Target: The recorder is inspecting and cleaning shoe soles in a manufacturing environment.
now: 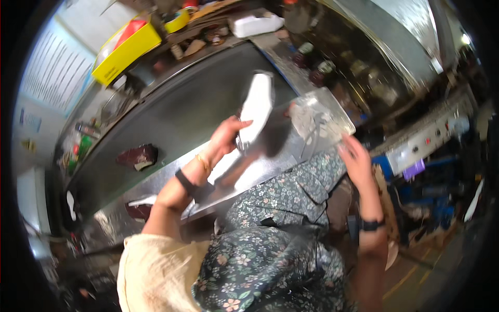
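My left hand [227, 136] is closed around a shoe piece with a white, sole-shaped face [255, 109], held tilted above the metal work surface. Motion blurs its outline, and a dark edge shows beside my fingers. On the right, my right hand [355, 158] has its fingers apart at the near corner of a pale, see-through tray [338, 104]. Crumpled whitish material [311, 120] lies in that tray. Whether my fingertips touch the tray's rim is hard to see. Two dark red shoe pieces lie to the left, one on the dark belt [138, 157] and another nearer me [139, 209].
A dark belt [192, 99] runs across the bench, bordered by a shiny metal ledge [270, 169]. Behind it stand a yellow box [127, 52], a yellow tape roll [178, 22] and a white container [257, 24]. Dark bottles [323, 72] stand beyond the tray. A control panel [423, 140] is at right.
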The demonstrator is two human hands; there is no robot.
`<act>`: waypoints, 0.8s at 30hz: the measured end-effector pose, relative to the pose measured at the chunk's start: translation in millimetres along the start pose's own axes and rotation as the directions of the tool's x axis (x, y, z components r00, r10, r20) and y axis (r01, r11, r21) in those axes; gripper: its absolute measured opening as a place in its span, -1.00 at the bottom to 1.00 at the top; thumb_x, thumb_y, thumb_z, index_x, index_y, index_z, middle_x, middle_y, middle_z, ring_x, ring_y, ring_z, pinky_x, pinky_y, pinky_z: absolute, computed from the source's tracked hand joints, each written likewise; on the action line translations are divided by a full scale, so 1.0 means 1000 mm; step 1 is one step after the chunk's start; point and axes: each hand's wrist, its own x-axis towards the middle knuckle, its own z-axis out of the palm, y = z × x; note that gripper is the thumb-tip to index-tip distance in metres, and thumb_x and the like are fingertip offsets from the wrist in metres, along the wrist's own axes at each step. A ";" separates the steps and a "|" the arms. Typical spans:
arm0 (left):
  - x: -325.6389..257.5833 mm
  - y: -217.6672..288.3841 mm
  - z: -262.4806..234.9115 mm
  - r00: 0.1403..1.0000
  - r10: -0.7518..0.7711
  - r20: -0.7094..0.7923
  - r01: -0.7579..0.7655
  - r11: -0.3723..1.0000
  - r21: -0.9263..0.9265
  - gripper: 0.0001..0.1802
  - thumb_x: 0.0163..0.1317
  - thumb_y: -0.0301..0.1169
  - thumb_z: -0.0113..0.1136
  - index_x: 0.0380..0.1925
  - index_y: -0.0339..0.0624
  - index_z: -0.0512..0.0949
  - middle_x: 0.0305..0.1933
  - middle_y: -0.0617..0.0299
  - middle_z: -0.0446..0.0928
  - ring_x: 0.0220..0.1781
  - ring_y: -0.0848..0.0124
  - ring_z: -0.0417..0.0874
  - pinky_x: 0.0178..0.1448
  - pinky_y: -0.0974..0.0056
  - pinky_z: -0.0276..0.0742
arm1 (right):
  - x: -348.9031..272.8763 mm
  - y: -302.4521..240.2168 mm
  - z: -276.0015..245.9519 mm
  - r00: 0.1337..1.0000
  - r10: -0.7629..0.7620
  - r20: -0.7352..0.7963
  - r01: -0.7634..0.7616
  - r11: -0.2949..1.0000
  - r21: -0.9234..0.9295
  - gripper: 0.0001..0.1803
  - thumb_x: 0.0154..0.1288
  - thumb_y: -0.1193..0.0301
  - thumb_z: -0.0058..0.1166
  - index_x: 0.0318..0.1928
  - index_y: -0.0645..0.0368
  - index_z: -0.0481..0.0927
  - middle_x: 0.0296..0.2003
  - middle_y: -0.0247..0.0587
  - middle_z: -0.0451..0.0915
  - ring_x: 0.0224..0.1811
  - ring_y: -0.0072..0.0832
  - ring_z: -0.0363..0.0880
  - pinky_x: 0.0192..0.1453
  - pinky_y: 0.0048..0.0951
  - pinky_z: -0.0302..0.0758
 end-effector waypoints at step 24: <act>0.005 -0.113 0.220 0.828 0.097 0.553 -0.315 0.896 0.314 -0.26 0.41 -0.08 0.02 0.37 -0.37 0.09 0.38 0.01 0.23 0.41 0.29 0.23 0.45 0.26 0.10 | -0.079 -0.009 -0.029 0.995 -0.034 -0.095 0.034 0.999 0.001 -0.64 0.27 0.33 0.23 0.00 0.29 0.61 -0.26 0.03 0.70 -0.22 -0.45 0.70 -0.12 -0.44 0.54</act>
